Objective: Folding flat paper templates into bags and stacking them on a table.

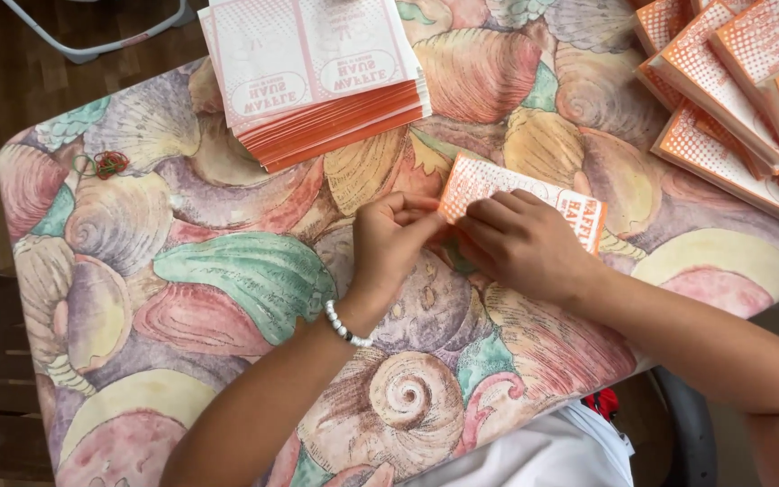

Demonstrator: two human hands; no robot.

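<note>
Left hand [389, 242] and right hand [520, 243] both pinch orange-white paper sleeve [498, 185] at table [227, 271] centre; sleeve's lower edge hidden under fingers. Flat stack [313, 77] at 11 o'clock, cut off by top edge; folded pile [732, 99] at 2 o'clock, partly out of view

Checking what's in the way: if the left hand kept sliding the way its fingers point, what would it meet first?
The left hand points right, at the orange-and-white paper sleeve it already pinches; just beyond lie the right hand's fingers. So it likely meets the sleeve, then those fingers.
</note>
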